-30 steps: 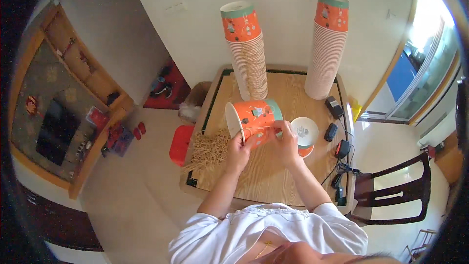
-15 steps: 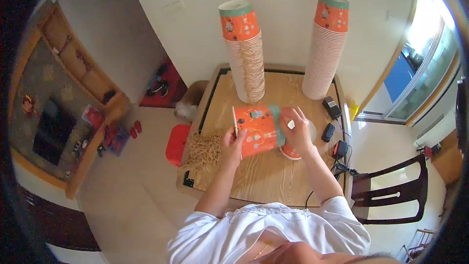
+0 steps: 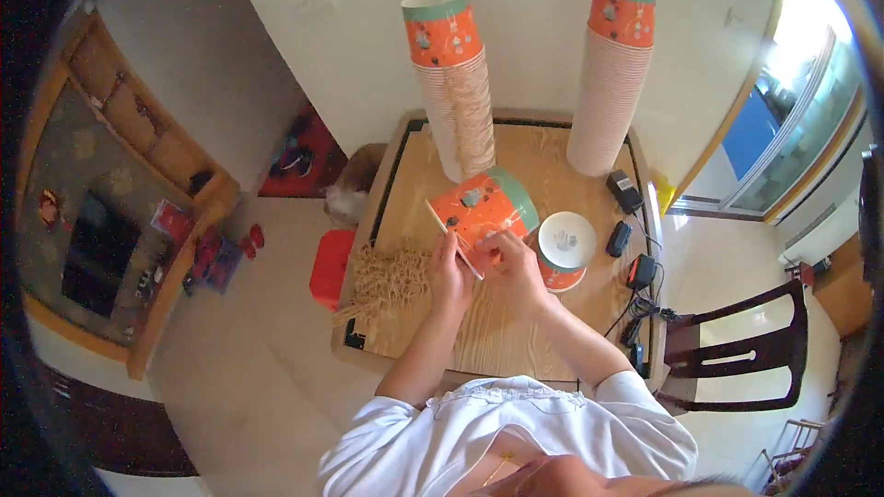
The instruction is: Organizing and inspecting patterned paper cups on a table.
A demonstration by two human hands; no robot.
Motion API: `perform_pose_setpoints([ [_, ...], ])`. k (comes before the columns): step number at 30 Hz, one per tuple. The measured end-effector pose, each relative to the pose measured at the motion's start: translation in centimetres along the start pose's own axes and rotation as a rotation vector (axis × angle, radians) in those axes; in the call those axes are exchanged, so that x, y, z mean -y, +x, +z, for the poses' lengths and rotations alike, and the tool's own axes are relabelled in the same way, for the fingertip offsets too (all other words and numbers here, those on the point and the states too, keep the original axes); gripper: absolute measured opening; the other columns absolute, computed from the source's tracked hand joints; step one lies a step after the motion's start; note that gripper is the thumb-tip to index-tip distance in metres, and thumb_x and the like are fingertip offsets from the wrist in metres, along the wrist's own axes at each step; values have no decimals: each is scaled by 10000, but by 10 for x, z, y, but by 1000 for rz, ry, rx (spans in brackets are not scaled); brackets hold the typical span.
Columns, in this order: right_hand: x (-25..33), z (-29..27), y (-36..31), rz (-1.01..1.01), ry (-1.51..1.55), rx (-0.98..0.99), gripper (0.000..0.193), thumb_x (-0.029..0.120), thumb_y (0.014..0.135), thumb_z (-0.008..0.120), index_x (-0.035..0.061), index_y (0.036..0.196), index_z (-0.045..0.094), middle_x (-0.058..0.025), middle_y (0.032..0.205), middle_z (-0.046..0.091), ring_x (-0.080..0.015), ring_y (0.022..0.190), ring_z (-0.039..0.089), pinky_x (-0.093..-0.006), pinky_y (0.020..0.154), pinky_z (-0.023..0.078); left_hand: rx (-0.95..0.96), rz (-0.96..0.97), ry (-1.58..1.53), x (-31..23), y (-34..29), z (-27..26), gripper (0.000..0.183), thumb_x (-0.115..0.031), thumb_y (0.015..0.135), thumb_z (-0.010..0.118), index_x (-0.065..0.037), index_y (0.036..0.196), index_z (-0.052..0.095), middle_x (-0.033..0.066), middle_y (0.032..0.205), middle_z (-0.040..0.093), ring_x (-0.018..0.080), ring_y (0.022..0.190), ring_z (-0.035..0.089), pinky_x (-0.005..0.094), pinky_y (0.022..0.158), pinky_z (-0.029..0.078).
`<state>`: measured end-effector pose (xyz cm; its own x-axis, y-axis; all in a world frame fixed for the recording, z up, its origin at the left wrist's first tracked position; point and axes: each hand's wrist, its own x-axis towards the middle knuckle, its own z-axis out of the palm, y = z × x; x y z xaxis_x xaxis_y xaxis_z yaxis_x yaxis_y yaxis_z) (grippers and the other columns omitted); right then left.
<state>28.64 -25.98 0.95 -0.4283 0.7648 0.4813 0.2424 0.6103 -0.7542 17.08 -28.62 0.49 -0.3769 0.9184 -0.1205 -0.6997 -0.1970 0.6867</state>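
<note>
An orange paper tub [image 3: 479, 205] with a green band and white rim lies tilted on its side in my hands above the table. My left hand [image 3: 449, 278] is closed on it at the white rim, thumb toward me. My right hand [image 3: 517, 274] has its fingers pinched together against the tub's near side by the rim; whatever is between them is hidden. Just right of that hand an upside-down tub [image 3: 560, 278] stands on the table, small whitish bits [image 3: 565, 241] lying on its white base. Tan twine pieces [image 3: 391, 278] are heaped beside my left hand.
Two tall stacks of upside-down tubs, a left one [image 3: 456, 115] with twine down its side and a right one [image 3: 608, 101], stand at the table's back. Black adapters [image 3: 624, 191] and cables line the right edge. A red stool [image 3: 329, 269] and dark chair [image 3: 750, 350] flank the table.
My right hand has moved left and nearer, from the tub's green end to its rim side. The tub has tilted and turned, uncovering the white base of the tub on the table.
</note>
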Motion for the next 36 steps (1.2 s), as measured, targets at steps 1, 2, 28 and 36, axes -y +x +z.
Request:
perform_pose_setpoints([
  [1,1,-1,1,180,218,-20,184,90,796,606,26,944,518,-103,832,555,-238,820,576,-367,725,466,-4,-2,1,2,2,-3,258,-242,958,420,-37,1100,487,61,1082,555,151,992,544,317,872,452],
  [2,4,-3,1,362,436,-44,145,86,839,581,21,947,509,-92,793,570,-201,771,593,-335,696,481,-10,19,4,4,3,-6,258,-239,959,419,-39,1108,484,64,1097,550,152,999,542,319,856,456],
  [28,-6,-4,3,310,270,-94,114,49,832,587,39,941,555,19,690,519,-46,583,427,-213,523,367,-82,265,365,16,4,-34,234,-248,954,448,-38,985,547,-12,908,536,66,795,482,240,727,423],
  [36,-32,-41,17,155,226,-83,167,69,696,728,61,843,648,-104,1123,545,-259,1034,515,-356,866,426,-41,102,260,1,-7,-32,173,-196,902,553,-43,982,553,21,945,587,76,830,573,248,693,493],
])
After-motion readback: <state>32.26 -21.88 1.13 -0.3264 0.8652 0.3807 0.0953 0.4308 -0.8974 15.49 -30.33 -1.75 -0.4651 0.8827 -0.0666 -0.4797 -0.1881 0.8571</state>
